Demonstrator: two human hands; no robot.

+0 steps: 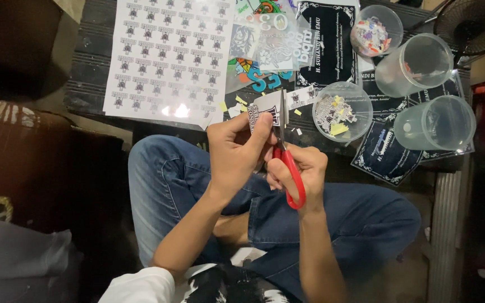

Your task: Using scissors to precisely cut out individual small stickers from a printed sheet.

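Work in hand: I read this as cutting small printed stickers out of a strip, 1 at a time, over my lap.
Left hand (pixel 236 150): thumb and fingers are pinched shut on the sticker strip (pixel 265 112), holding it up in front of me, just above my knees.
Right hand (pixel 301 171): wrapped through the red handles of the scissors (pixel 285 151); the grip is closed on the handles. The blades point up and away along the strip and look nearly together, though I cannot tell for certain whether they are mid-cut.
Done so far: the nearest clear cup (pixel 342 111) on the dark board holds a small pile of cut pieces, and a second cup (pixel 376 31) further back holds coloured ones. Yellowish and white offcuts (pixel 241 102) lie scattered beside the strip.
Left to do: the large sticker sheet (pixel 169 56) to my left shows many rows of the same small design uncut, with only its lower right corner trimmed away. I judge the work well short of halfway.
Empty containers: 2 clear cups (pixel 416 63) lie tilted at the right, with little or nothing in them that I can make out.
Other prints: dark printed cards (pixel 326 42) and colourful sheets lie under and behind the cups.
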